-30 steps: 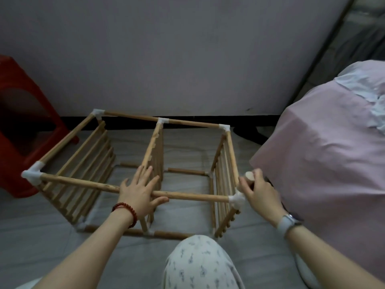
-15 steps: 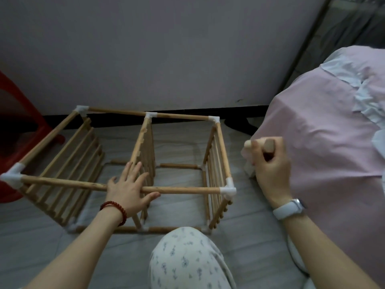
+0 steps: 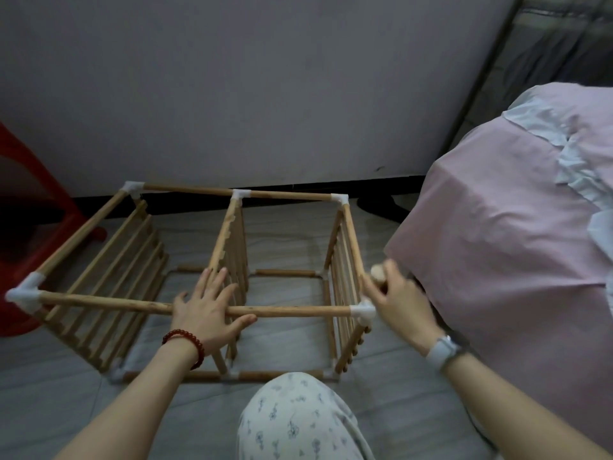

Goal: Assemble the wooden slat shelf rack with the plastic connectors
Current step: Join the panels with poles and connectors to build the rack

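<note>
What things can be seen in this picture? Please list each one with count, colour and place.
wooden rack: one, light wood, on the floor in the middle, three slat panels inside.
plastic connectors: white, at the rack's corners and joints; the full count is not clear.
wooden piece: one, light wood, in the right hand beside the near right corner.
red stool: one, red, far left.
pink cover: one, pink with white cloth on it, right side.
floor: grey.
wall: pale grey.
knee: one, white patterned cloth, bottom centre.
left hand: flat on the near top rail, red bead bracelet.
right hand: holds the wooden piece, white watch.
</note>
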{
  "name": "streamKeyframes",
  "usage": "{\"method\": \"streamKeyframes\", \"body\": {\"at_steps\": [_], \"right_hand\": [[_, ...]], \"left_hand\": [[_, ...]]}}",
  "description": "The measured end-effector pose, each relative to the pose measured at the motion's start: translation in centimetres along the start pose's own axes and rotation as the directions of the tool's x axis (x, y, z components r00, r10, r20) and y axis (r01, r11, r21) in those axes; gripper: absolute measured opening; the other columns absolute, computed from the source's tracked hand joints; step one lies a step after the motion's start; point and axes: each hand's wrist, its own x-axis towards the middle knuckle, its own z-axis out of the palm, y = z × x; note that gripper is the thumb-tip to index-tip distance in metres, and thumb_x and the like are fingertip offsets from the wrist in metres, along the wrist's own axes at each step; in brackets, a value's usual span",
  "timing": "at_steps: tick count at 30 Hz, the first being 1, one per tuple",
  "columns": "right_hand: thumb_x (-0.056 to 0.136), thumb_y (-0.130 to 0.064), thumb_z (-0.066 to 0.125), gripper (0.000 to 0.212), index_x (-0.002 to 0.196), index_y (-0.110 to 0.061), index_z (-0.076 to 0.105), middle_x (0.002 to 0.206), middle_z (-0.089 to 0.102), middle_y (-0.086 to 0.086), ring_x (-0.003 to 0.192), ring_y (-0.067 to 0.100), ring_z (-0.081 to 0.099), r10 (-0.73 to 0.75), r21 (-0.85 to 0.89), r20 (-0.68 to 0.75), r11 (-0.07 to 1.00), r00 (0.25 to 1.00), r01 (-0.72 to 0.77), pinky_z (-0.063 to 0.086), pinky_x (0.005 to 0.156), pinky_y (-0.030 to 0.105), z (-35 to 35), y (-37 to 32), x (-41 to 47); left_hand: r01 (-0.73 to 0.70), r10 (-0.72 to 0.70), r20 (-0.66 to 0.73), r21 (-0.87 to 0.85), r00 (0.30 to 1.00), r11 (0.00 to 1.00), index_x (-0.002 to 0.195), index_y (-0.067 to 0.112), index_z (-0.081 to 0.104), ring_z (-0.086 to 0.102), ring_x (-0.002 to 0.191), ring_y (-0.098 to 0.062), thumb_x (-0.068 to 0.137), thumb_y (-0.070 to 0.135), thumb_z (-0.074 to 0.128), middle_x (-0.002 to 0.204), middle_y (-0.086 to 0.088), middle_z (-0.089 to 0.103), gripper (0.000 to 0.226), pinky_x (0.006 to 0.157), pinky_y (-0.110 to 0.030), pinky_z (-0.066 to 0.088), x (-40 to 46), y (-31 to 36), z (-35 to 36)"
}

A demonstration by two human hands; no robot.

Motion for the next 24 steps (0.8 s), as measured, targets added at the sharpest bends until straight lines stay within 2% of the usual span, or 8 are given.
{"method": "streamKeyframes", "body": {"at_steps": [3,4,6,8,11,14,17,24], "right_hand": [[0.095,-0.034,0.048,0.021,0.089,-0.016,0.040,0.069,0.055,-0.006,0.058,0.002,0.055,-0.053,0.246,-0.399,0.956,0.915,0.162,0.044,0.054,0.021,-2.9,-2.0,1.2],[0.095,-0.033,0.048,0.020,0.088,-0.017,0.039,0.068,0.052,-0.008,0.058,0.002,0.054,-0.039,0.252,-0.415,0.955,0.909,0.156,0.042,0.053,0.019,-2.5,-1.6,0.7],[0.095,-0.037,0.046,0.022,0.086,-0.019,0.037,0.068,0.054,-0.007,0.065,0.011,0.060,0.044,0.066,-0.122,0.997,0.992,-0.036,0.045,0.057,0.029,0.5,-0.2,-1.6],[0.095,-0.041,0.044,0.024,0.087,-0.020,0.038,0.072,0.060,-0.002,0.070,0.023,0.063,0.122,-0.043,0.085,0.992,0.989,-0.119,0.050,0.064,0.038,2.2,1.4,-2.7],[0.093,-0.044,0.044,0.020,0.091,-0.024,0.042,0.078,0.063,0.001,0.072,0.022,0.064,0.061,0.092,0.105,0.993,0.993,-0.070,0.053,0.070,0.046,1.2,0.7,-0.5],[0.093,-0.045,0.046,0.018,0.089,-0.028,0.042,0.079,0.061,-0.004,0.079,0.022,0.062,-0.038,0.105,0.144,0.994,0.989,0.023,0.050,0.075,0.043,2.7,-1.2,0.3],[0.094,-0.044,0.047,0.019,0.084,-0.030,0.038,0.077,0.057,-0.009,0.083,0.021,0.061,-0.049,0.106,0.210,0.994,0.976,0.027,0.045,0.078,0.037,5.6,-2.3,0.4],[0.095,-0.049,0.039,0.028,0.097,-0.021,0.041,0.085,0.062,0.002,0.085,0.028,0.062,0.021,-0.063,0.119,0.998,0.993,-0.014,0.045,0.070,0.036,7.3,-3.1,2.4]], "left_hand": [[-0.007,0.006,0.008,0.009,1.000,1.000,0.148,0.032,0.017,-0.017,0.143,-0.017,0.083,0.075,0.025,0.157,0.006,-0.013,0.078,0.114,-0.050,0.014,0.0,-0.1,0.0],[-0.002,0.002,0.015,0.009,1.000,1.000,0.148,0.032,0.017,-0.017,0.143,-0.017,0.083,0.075,0.025,0.157,0.006,-0.013,0.078,0.114,-0.051,0.015,0.0,-0.1,0.1],[0.007,-0.007,0.038,0.004,0.999,1.000,0.148,0.032,0.016,-0.017,0.143,-0.017,0.083,0.075,0.025,0.157,0.006,-0.014,0.078,0.114,-0.051,0.015,-0.1,0.1,0.3],[-0.003,0.002,0.074,0.003,0.997,1.000,0.149,0.033,0.012,-0.018,0.143,-0.019,0.084,0.074,0.027,0.157,0.005,-0.016,0.079,0.114,-0.051,0.014,-0.2,0.4,0.4],[-0.062,0.068,0.091,-0.069,0.993,0.996,0.149,0.033,0.006,-0.012,0.144,-0.018,0.086,0.068,0.038,0.156,0.005,-0.017,0.079,0.114,-0.049,0.015,0.1,-0.3,-0.7],[-0.041,0.049,0.043,-0.169,0.998,0.985,0.149,0.030,0.014,0.016,0.143,-0.018,0.088,0.061,0.044,0.158,0.004,0.001,0.075,0.114,-0.043,0.019,-0.3,-3.2,-1.4],[-0.012,0.011,0.079,0.009,0.997,1.000,0.128,0.033,0.044,0.044,0.124,-0.013,0.092,0.057,0.035,0.133,0.006,0.048,0.044,0.107,-0.035,0.027,-1.1,-7.4,-2.0],[-0.053,0.065,-0.087,0.129,0.994,0.990,0.102,0.030,0.055,0.057,0.096,-0.015,0.095,0.050,0.036,0.099,0.008,0.059,0.028,0.085,-0.033,0.038,-2.7,-8.6,-1.3]]}}
